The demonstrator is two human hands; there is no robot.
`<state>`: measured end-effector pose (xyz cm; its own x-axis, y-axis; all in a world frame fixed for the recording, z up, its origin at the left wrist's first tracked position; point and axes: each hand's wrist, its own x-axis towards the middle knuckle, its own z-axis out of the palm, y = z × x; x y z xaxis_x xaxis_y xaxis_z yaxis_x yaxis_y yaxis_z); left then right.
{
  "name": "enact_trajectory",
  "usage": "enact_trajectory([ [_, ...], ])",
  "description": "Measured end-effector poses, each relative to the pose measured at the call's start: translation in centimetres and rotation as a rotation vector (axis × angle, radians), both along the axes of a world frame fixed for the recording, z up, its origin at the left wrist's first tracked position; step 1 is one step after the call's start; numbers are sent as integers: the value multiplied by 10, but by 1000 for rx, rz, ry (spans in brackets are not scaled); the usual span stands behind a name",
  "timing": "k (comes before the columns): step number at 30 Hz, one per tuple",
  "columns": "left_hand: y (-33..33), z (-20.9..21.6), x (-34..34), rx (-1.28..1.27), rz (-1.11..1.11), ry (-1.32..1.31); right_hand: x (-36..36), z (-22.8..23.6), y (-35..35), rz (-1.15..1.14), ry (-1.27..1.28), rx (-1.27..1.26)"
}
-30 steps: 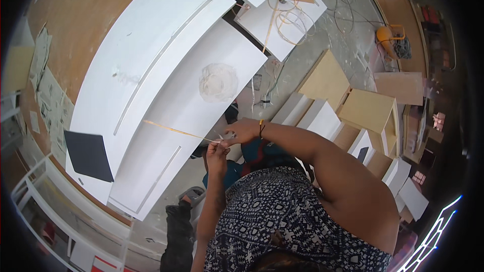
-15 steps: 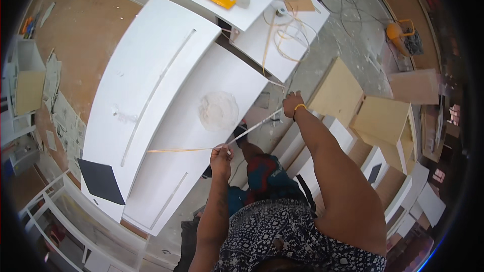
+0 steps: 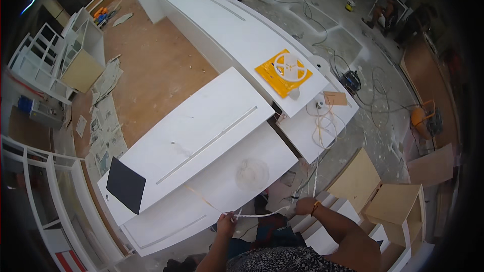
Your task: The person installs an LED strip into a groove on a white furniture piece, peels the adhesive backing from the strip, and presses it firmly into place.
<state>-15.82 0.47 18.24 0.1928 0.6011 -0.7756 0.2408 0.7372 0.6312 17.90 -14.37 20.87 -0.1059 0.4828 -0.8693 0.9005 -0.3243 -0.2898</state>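
A narrow LED strip [image 3: 262, 215], white on one side and tan on the other, sags between my two hands. Pinched fingers of my left hand [image 3: 226, 225] hold it just off the front edge of the lower white counter panel [image 3: 201, 221]. From there a tan end [image 3: 201, 196] curls up over that panel. My right hand [image 3: 305, 205] is closed on the strip farther along, beside white boards. Beyond it, the strip runs up to a loose coil [image 3: 325, 128] on the far counter. The exact fingertip grip of my right hand is hidden.
A white reel [image 3: 290, 67] lies on a yellow bag [image 3: 275, 84] on the long counter. A black panel [image 3: 126, 185] rests at the left end. Wooden boxes [image 3: 393, 206] stand at right; cables [image 3: 375, 90] cross the floor. Other people are at the far side.
The view has tilted up, so the hands appear lower. The strip between them was straight and slanted; now it sags nearly level. Both hands still hold it.
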Motion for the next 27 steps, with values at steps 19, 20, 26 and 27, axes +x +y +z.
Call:
enact_trajectory([
  [19, 71, -33, -262, 492, -314, 728, -308, 97, 114, 176, -46, 114],
  [20, 75, -29, -267, 514, -375, 702, -315, 103, 115, 208, -38, 126],
  [26, 103, -58, -312, 205, -196, 429, -350, 105, 111, 109, 52, 305],
  [27, 105, -37, -303, 81, -97, 305, -347, 94, 109, 65, 38, 301],
])
